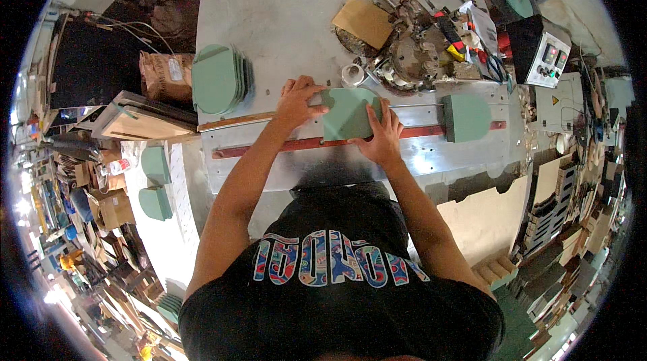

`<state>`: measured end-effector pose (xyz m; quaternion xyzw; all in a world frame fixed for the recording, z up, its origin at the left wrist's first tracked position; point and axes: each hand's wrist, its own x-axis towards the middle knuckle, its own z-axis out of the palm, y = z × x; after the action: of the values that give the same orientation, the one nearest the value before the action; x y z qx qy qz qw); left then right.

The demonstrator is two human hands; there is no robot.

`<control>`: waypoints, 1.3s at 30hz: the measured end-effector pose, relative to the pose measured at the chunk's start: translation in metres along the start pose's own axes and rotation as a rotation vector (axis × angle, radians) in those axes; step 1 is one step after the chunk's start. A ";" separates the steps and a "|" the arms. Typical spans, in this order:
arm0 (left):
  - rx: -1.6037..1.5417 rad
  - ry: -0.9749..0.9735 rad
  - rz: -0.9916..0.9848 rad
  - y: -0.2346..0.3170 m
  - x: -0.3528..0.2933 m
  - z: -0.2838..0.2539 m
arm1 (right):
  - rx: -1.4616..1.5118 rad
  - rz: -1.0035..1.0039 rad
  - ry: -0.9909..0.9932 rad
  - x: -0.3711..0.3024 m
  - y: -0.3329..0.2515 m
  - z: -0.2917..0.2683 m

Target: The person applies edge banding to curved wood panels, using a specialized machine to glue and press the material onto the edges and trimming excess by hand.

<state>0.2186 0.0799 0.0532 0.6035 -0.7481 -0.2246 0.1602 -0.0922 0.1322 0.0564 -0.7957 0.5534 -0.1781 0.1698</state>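
A green flat board [345, 115] with a rounded right end lies across the metal table between my hands. My left hand [301, 102] grips its left edge, thumb and fingers bent against it. On the right, my right hand [381, 137] holds the rounded end, its fingers over the far side and the thumb along the near edge. The board overlaps a red strip [303, 145] that runs along the metal surface. Just beyond it, a machine head [404, 64] with metal parts sits near a small silver cylinder [352, 75].
A stack of green rounded boards [216, 81] stands at the left, and another stack [467, 118] at the right. A tan square plate [364, 21] rests by the machine. Pliers [497, 68], a control box [547, 58] and a brown paper bag [166, 75] surround the table.
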 end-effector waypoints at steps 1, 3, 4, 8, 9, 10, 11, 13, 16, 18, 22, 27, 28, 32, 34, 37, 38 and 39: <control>0.004 0.023 0.017 -0.007 -0.003 0.000 | -0.001 0.015 -0.017 0.000 -0.005 0.003; -0.008 0.034 0.040 -0.017 -0.007 -0.005 | -0.003 0.040 -0.043 0.002 -0.015 0.010; -0.022 0.021 0.047 -0.020 -0.008 -0.009 | -0.021 0.047 -0.063 0.003 -0.017 0.011; -0.096 -0.171 0.042 -0.026 -0.010 -0.044 | -0.060 0.066 -0.107 0.010 -0.028 0.019; -0.067 -0.174 0.061 -0.032 -0.011 -0.046 | -0.061 0.061 -0.113 0.014 -0.034 0.019; -0.037 -0.177 0.081 -0.038 -0.011 -0.048 | -0.045 0.079 -0.112 0.016 -0.040 0.020; -0.007 -0.180 0.099 -0.043 -0.011 -0.048 | -0.029 0.097 -0.111 0.018 -0.047 0.021; 0.061 -0.202 0.175 -0.046 -0.007 -0.056 | -0.010 0.122 -0.102 0.022 -0.057 0.017; 0.162 -0.227 0.252 -0.046 -0.001 -0.070 | 0.000 0.160 -0.082 0.028 -0.065 0.015; 0.192 -0.255 0.257 -0.045 0.001 -0.078 | 0.009 0.206 -0.070 0.031 -0.069 0.020; 0.188 -0.328 0.190 -0.048 -0.001 -0.087 | 0.011 0.265 -0.039 0.036 -0.075 0.029; 0.202 -0.362 0.150 -0.038 0.004 -0.104 | 0.075 0.394 0.017 0.042 -0.075 0.038; 0.192 -0.383 0.137 -0.034 0.006 -0.110 | 0.048 0.408 0.006 0.045 -0.076 0.037; 0.192 -0.326 0.141 -0.040 0.005 -0.104 | -0.034 0.423 -0.056 0.058 -0.078 0.029; 0.199 -0.350 0.110 -0.037 0.008 -0.107 | -0.061 0.403 -0.076 0.061 -0.074 0.028; 0.229 -0.361 0.086 -0.035 0.010 -0.104 | -0.104 0.359 -0.074 0.065 -0.066 0.029; 0.242 -0.361 0.082 -0.035 0.010 -0.103 | -0.125 0.346 -0.065 0.066 -0.064 0.030; 0.255 -0.356 0.066 -0.033 0.010 -0.103 | -0.146 0.335 -0.057 0.067 -0.062 0.031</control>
<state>0.2967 0.0501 0.1229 0.5451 -0.8061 -0.2261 -0.0448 -0.0055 0.0922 0.0645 -0.7072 0.6847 -0.0843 0.1545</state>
